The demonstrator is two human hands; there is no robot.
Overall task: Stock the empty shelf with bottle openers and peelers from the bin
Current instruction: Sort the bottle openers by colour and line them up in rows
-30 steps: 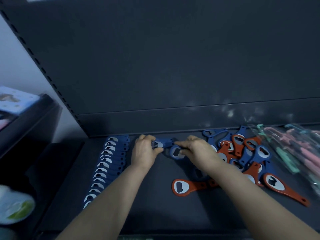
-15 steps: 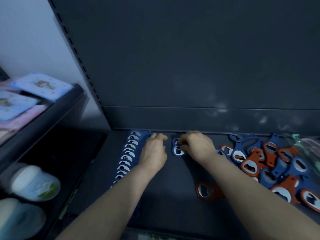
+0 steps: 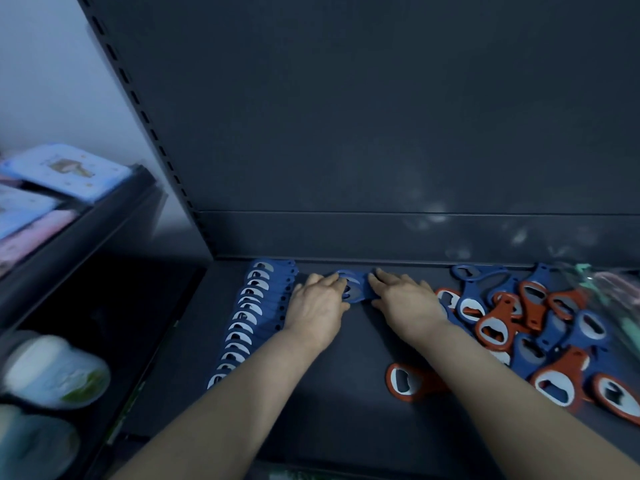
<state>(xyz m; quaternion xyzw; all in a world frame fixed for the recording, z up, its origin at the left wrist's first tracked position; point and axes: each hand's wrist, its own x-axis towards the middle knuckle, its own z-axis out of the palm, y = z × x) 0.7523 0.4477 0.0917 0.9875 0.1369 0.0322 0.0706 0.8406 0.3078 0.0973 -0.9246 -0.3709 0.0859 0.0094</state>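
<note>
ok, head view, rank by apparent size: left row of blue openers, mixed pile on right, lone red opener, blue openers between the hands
1. mixed pile
2. row of blue openers
3. lone red opener and centre blue openers: unranked, look alike; red one nearer and partly hidden.

Open room on the shelf (image 3: pixel 346 410) is basically the dark lane down the middle, from the front edge back. The left side of the lane is fenced by the row of blue openers (image 3: pixel 256 317) running front to back. The right side is the messy pile of blue and red openers (image 3: pixel 540 323), with the bagged peelers (image 3: pixel 606 289) just past it. One stray red opener (image 3: pixel 403 381) lies in the lane by the right forearm. The back panel (image 3: pixel 381 133) closes it off behind. The left hand (image 3: pixel 317 308) and right hand (image 3: pixel 405 301) fill the back middle, flat against a few blue openers (image 3: pixel 353 289).
</note>
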